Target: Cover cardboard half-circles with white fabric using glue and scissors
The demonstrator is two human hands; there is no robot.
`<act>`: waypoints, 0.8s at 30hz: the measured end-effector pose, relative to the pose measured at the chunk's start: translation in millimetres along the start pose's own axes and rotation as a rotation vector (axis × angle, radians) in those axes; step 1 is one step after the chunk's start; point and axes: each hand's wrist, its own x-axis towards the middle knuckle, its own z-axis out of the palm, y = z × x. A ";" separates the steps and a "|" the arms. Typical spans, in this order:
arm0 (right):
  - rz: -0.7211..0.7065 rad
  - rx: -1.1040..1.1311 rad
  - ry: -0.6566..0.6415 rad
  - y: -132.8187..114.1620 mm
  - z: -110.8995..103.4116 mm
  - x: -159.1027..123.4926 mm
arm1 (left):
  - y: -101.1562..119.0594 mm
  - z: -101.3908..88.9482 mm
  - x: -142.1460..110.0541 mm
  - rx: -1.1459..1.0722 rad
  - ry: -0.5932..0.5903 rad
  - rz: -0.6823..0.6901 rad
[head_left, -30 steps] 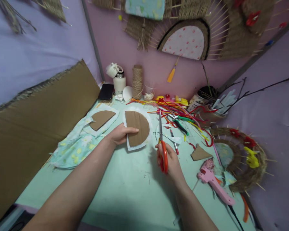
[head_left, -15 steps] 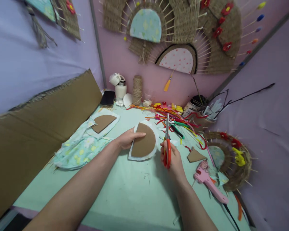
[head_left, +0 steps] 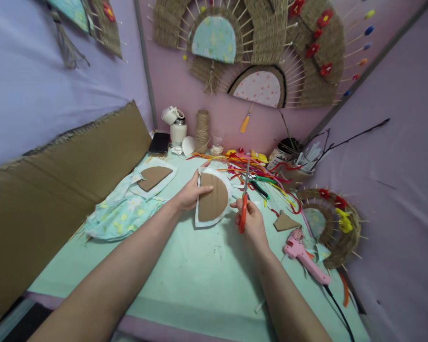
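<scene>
- The left hand (head_left: 192,192) pinches the straight side of a cardboard half-circle (head_left: 214,197), thumb flat on its face and the other fingers spread around and behind the edge.
- This half-circle is held above the middle of the tabletop (head_left: 185,275), its straight side facing left; a pale fabric backing (head_left: 203,223) shows as a border around it.
- The right hand (head_left: 252,221) is curled around the orange handles of the scissors (head_left: 243,209), whose blades point toward the far edge, just beside the curved side of the half-circle.
- Toward the left edge, a second cardboard piece (head_left: 155,178) lies on pale fabric, beside crumpled floral cloth (head_left: 123,218).
- A large cardboard panel (head_left: 74,175) stands along the left edge.
- Near the far left corner are a dark flat object (head_left: 160,142), a white jar (head_left: 179,134) and a twine spool (head_left: 202,130).
- Colourful fuzzy stems (head_left: 249,164) spread along the far edge toward the right, with green-and-black-handled pliers (head_left: 260,186) among them.
- Toward the right edge lie a cardboard scrap (head_left: 285,222) and, nearer the near right corner, a pink glue gun (head_left: 306,259) with a black cord.
- A woven ring (head_left: 342,237) with red and yellow decorations is beside the glue gun, at the right edge.
</scene>
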 end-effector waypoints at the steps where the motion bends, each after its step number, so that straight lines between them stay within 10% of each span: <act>1: -0.001 -0.023 -0.011 -1.1 -1.2 2.1 | 0.0 0.2 0.2 -0.007 0.006 0.007; 14: 0.031 0.013 -0.185 10.0 7.1 30.0 | -11.9 0.0 7.2 -0.157 0.188 -0.089; 24: -0.038 0.136 0.026 8.7 -9.1 32.9 | -25.9 8.5 0.2 -0.025 -0.033 -0.341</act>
